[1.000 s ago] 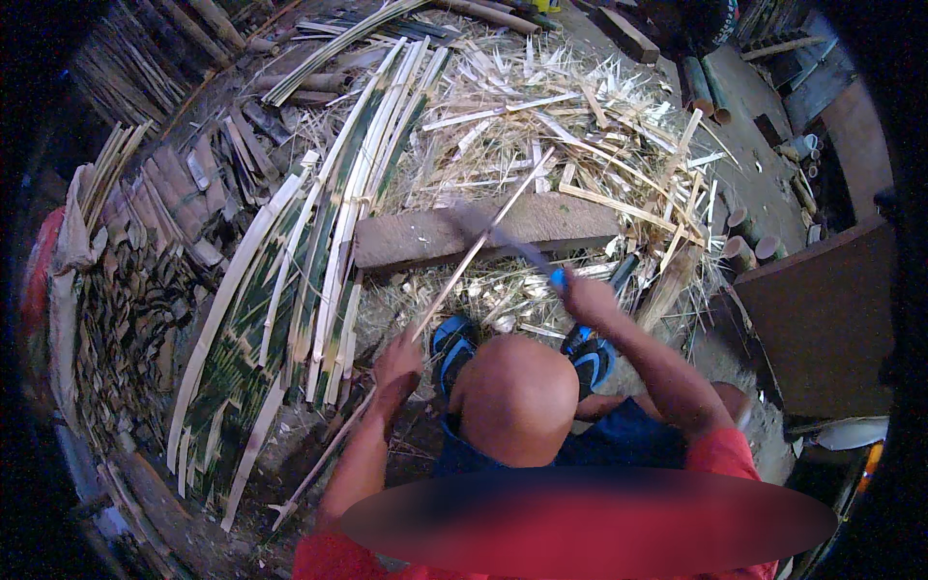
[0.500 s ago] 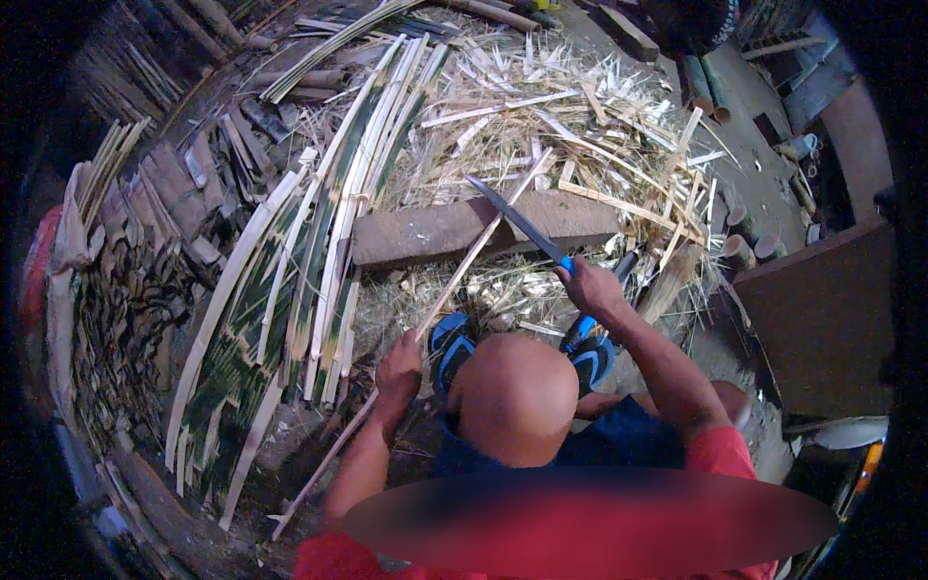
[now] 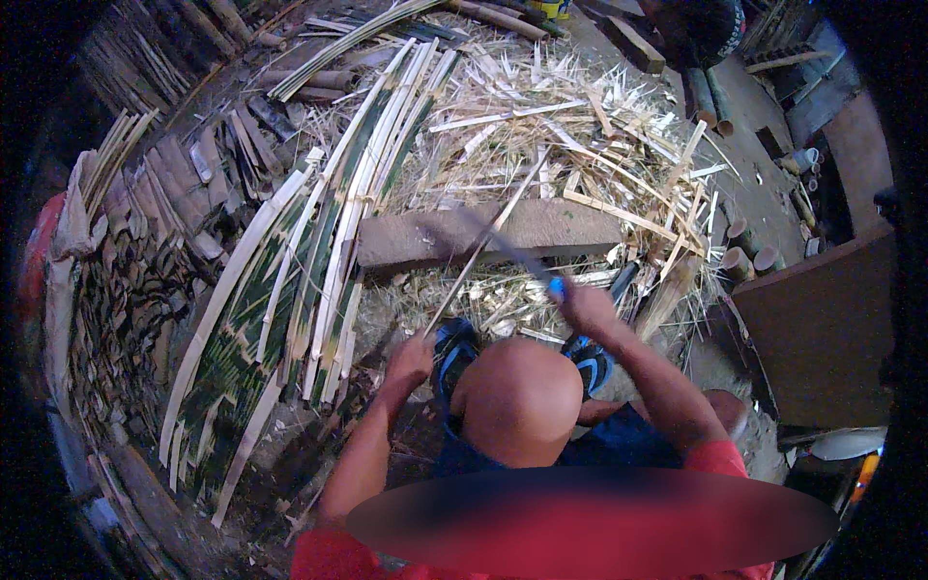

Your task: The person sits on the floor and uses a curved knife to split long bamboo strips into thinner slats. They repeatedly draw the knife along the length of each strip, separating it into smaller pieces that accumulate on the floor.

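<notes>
My left hand (image 3: 411,360) is closed around a long, narrow bamboo strip (image 3: 456,292). The strip slants up and away to the right, across a thick wooden beam (image 3: 580,227) lying on the ground in front of my feet. In my right hand (image 3: 588,311) is a long knife (image 3: 530,264) with a blue handle. Its blade, blurred by motion, points up and left over the beam and crosses the strip. Whether the edge touches the strip, I cannot tell.
Long split bamboo pieces (image 3: 333,222), some green-skinned, lie at the left. Shavings and offcuts (image 3: 541,116) are heaped beyond the beam. Dark scrap pieces (image 3: 130,290) are stacked farther left, and a brown panel (image 3: 817,329) stands at the right. My sandals (image 3: 454,348) flank the working spot.
My left hand has shifted slightly up and right with the strip. The strip's tail, which trailed to the lower left, no longer shows there. The knife blade has swung a little and is now blurred.
</notes>
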A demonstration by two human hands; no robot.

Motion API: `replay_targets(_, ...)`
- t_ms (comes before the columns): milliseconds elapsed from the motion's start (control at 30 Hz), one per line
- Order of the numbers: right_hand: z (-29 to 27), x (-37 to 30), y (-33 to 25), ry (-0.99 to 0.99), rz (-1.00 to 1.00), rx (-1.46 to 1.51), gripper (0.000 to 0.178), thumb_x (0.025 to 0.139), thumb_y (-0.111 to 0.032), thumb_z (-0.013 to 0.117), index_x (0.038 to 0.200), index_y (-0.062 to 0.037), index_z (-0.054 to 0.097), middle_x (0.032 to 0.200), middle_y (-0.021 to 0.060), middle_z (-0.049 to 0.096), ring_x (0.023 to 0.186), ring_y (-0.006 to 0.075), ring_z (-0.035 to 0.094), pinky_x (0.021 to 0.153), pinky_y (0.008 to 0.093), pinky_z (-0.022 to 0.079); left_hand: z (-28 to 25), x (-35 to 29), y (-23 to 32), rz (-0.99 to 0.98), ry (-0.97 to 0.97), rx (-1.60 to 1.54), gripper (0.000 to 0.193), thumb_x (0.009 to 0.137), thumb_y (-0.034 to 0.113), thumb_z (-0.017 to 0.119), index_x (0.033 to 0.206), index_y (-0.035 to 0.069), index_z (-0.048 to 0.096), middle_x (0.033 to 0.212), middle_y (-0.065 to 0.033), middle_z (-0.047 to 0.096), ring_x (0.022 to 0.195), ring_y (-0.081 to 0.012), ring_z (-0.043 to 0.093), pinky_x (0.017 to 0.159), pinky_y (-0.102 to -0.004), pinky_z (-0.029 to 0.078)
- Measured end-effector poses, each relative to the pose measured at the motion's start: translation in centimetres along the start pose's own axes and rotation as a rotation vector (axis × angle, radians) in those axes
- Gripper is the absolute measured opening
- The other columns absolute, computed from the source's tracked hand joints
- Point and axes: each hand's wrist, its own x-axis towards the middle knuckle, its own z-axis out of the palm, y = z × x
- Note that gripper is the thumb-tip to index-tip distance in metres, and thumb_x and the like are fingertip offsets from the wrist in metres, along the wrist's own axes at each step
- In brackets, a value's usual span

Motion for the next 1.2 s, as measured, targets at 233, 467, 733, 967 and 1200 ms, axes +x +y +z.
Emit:
replay_targets(233,3.9,-3.4,-5.1,-0.151,-0.061,0.020,0.051,0.096,-0.054,0.049,0.117,-0.0081,0.054,0.091,0.0253,0.070,0.084,0.0455,0.069,0.074,0.0567,0.054,0.9,2.0,3.3,-0.045,-0.015,-0.118,0.045,0.100,0.037,0.044,0.115,-0.001,0.061,0.107,-0.0317,0.064,0.104,-0.0483,0.060,0.091,-0.0519,0.046)
replay_targets(467,-2.1,0.6,0.1,0.151,0.118,-0.055,0.052,0.099,-0.054,0.045,0.108,-0.0043,0.057,0.087,0.0254,0.069,0.082,0.0474,0.066,0.072,0.0576,0.052,0.2,-2.1,-1.9,-0.019,-0.055,-0.158,0.050,0.100,0.043,0.045,0.122,0.001,0.060,0.110,-0.0302,0.065,0.106,-0.0465,0.061,0.094,-0.0501,0.046)
replay_targets(733,-0.2,4.2,5.8,0.231,0.141,0.093,0.052,0.100,-0.052,0.044,0.109,-0.0027,0.058,0.092,0.0292,0.068,0.090,0.0497,0.064,0.078,0.0587,0.049,1.0,3.8,-1.1,0.032,-0.159,-0.299,0.038,0.101,0.031,0.048,0.119,-0.001,0.059,0.091,-0.0245,0.069,0.087,-0.0451,0.066,0.076,-0.0488,0.052)
replay_targets(967,3.2,-0.8,-0.7,-0.073,0.012,-0.004,0.057,0.096,-0.059,0.045,0.126,-0.0107,0.054,0.093,0.0248,0.070,0.087,0.0449,0.068,0.078,0.0544,0.053,3.0,7.2,1.4,0.298,0.014,-0.175,0.036,0.101,0.026,0.047,0.123,0.000,0.055,0.093,-0.0296,0.066,0.090,-0.0476,0.064,0.078,-0.0506,0.050)
replay_targets(1200,0.7,1.1,1.8,0.264,0.198,-0.005,0.053,0.095,-0.057,0.050,0.117,-0.0092,0.056,0.088,0.0243,0.070,0.082,0.0460,0.067,0.071,0.0563,0.053,0.4,1.2,-1.5,0.104,-0.062,-0.114,0.036,0.100,0.027,0.046,0.123,0.001,0.055,0.104,-0.0321,0.063,0.101,-0.0503,0.060,0.086,-0.0536,0.047)
